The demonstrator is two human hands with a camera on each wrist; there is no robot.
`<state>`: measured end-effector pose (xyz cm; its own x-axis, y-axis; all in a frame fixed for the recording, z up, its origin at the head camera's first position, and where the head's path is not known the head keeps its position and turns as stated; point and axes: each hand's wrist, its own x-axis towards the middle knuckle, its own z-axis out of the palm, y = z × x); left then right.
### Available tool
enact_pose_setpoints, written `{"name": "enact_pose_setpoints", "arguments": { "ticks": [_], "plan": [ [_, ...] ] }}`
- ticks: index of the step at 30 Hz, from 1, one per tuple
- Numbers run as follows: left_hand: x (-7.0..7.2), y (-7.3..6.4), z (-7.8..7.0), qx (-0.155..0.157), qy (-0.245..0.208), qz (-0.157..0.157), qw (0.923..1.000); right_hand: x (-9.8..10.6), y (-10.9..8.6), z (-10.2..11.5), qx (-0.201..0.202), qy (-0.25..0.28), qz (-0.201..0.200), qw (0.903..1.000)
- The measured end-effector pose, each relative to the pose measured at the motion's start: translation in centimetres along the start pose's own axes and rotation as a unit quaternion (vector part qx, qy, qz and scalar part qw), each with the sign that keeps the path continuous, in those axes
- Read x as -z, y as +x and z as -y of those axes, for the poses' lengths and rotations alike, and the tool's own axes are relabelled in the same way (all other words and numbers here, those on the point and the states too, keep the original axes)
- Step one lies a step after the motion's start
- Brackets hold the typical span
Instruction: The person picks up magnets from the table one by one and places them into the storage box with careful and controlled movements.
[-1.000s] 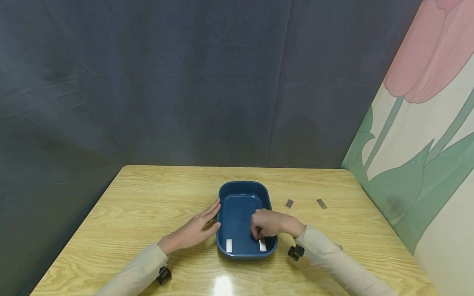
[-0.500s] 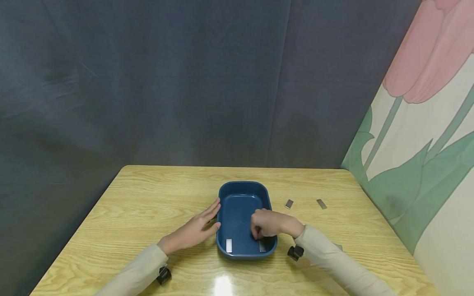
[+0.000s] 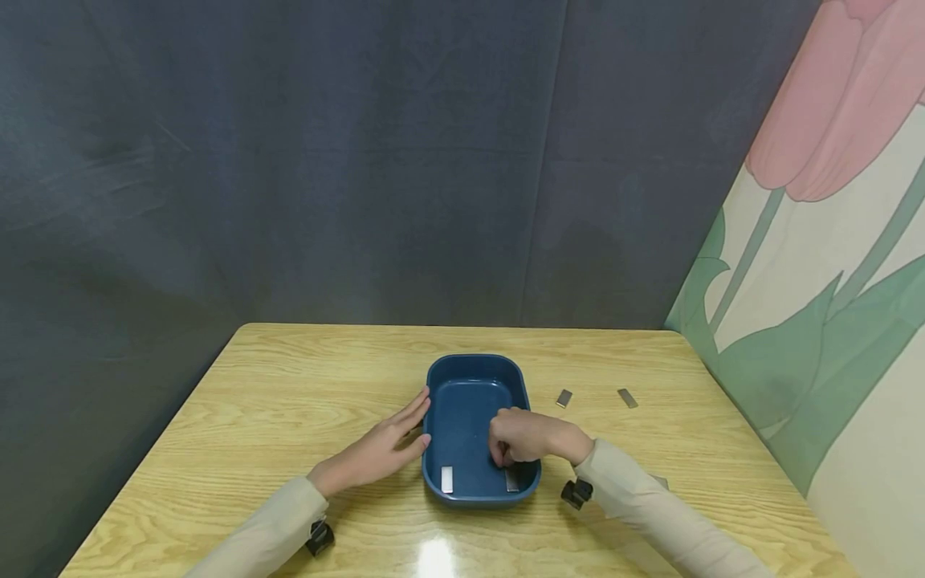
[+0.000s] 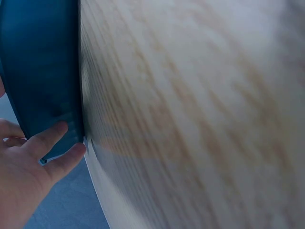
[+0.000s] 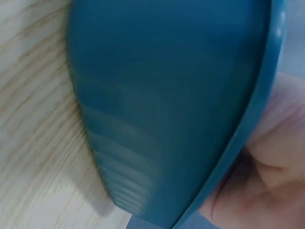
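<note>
A dark blue plastic tub (image 3: 462,429) with rounded corners stands on the table. My left hand (image 3: 390,441) rests on its left wall, fingers stretched out; the left wrist view shows these fingers (image 4: 52,136) against the outer wall. My right hand (image 3: 523,436) reaches over the right rim into the tub, its fingers curled down at the upper end of a thin metal plate (image 3: 512,480). A second, brighter metal plate (image 3: 447,479) lies in the tub's near left corner. In the right wrist view the tub's wall hides the right fingertips, leaving part of the right hand (image 5: 271,167) visible.
Right of the tub, two small grey metal plates lie on the wooden table (image 3: 325,361): a shorter plate (image 3: 564,398) and a longer plate (image 3: 628,398). Another grey piece (image 3: 661,482) shows partly from behind the right sleeve. A dark curtain (image 3: 361,160) hangs beyond the table.
The metal plate at my right fingers has turned from bright to dark, its tilt slightly different from a second ago. Both hands and the tub stay in place.
</note>
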<state>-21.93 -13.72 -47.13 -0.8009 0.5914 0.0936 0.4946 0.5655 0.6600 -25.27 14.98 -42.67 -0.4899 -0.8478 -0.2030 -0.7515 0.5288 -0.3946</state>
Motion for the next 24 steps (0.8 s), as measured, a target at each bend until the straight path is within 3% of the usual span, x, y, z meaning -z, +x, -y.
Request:
{"name": "enact_pose_setpoints", "arguments": {
  "ticks": [24],
  "plan": [
    [0.02,-0.05,0.02,-0.001,-0.003,0.003,1.0000,0.01,-0.19,0.06,-0.013,0.015,-0.003,0.9998]
  ]
}}
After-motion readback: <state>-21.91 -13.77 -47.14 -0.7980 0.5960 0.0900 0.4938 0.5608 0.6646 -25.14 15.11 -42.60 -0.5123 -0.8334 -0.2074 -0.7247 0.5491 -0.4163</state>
